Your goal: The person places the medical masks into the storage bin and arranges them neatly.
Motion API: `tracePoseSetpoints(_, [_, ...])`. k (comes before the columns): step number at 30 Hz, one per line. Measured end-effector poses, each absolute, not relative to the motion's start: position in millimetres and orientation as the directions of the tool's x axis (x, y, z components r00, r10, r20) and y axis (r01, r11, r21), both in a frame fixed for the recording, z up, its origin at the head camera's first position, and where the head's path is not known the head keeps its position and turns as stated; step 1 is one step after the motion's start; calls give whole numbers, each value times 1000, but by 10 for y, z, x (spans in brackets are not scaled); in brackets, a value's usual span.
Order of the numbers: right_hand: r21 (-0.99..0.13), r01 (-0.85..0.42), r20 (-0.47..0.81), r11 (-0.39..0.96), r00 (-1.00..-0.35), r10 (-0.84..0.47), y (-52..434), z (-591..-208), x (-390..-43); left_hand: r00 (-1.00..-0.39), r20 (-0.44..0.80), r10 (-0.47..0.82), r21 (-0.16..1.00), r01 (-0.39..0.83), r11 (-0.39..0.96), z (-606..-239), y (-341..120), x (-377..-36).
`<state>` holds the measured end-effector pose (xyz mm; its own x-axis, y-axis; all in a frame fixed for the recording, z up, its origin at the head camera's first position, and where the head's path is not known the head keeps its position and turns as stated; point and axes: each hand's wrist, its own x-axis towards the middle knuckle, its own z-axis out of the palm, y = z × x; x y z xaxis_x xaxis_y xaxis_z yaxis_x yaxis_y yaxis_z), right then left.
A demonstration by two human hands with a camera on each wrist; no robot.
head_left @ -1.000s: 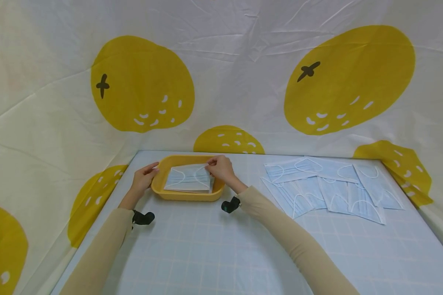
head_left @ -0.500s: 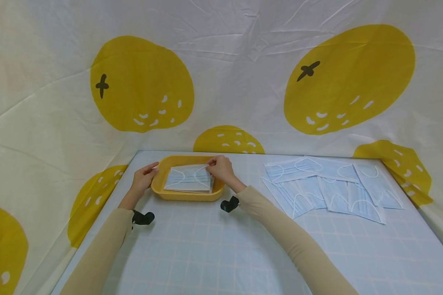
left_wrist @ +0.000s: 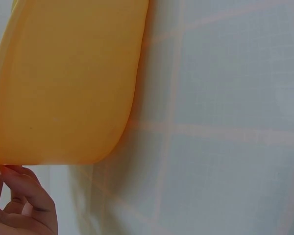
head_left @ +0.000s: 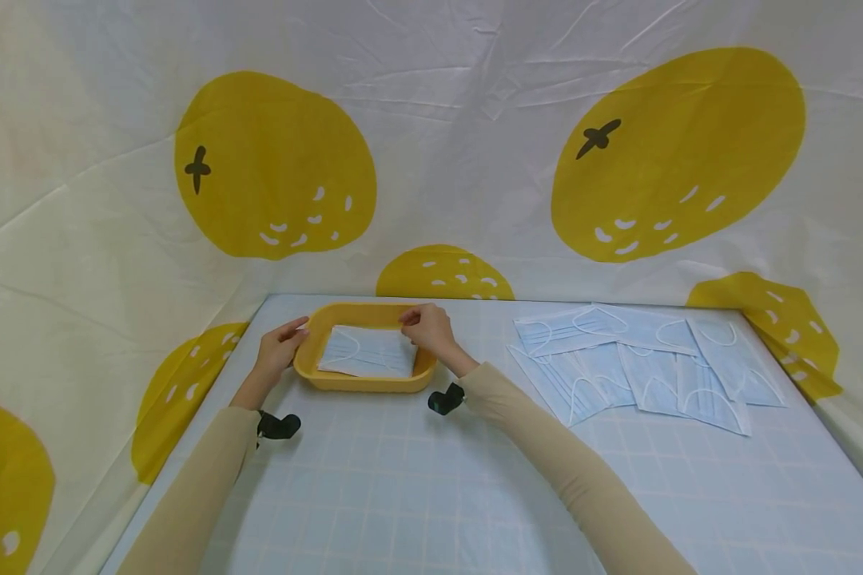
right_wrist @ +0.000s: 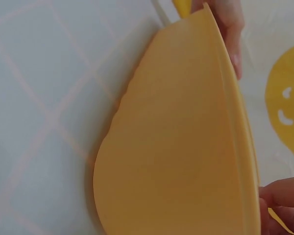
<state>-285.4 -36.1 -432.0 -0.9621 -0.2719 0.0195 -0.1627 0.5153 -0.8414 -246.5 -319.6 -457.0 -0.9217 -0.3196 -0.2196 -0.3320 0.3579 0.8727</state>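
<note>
A stack of pale blue face masks (head_left: 367, 353) lies inside a yellow plastic tray (head_left: 363, 386); the top mask is flat, its ear loops showing. My left hand (head_left: 276, 351) grips the tray's left end at the rim. In the left wrist view, thumb and fingers of the left hand (left_wrist: 24, 203) meet that rim below the outer wall of the tray (left_wrist: 68, 88). Over the tray's right end, my right hand (head_left: 431, 329) has loosely bent fingers by the stack's corner, apparently holding nothing. The right wrist view has the tray wall (right_wrist: 171, 132) covering the masks; part of the right hand (right_wrist: 284, 203) appears behind the rim.
Several loose, overlapping face masks (head_left: 640, 363) are spread at the back right of the table (head_left: 417, 495), which has a pale blue checked cover. A white curtain (head_left: 467, 176) with yellow fruit prints stands behind and along the sides.
The top mask's raised right end has dropped flat onto the stack, and my right fingers have let it go. The left hand has stayed on the tray's rim.
</note>
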Motion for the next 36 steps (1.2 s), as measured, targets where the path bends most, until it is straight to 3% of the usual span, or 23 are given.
tracePoseSetpoints(9, [-847,-181,44,499,-961,-274,-349,-4331,-2838,-920,-229,-319,876,-337,345,-4586,-3194,-2477])
tracePoseSetpoints(36, [-843,-396,329,364,-915,-234,62,-4368,-2885,-925,-204,-321,877,-319,361,-4588,-3202,-2451])
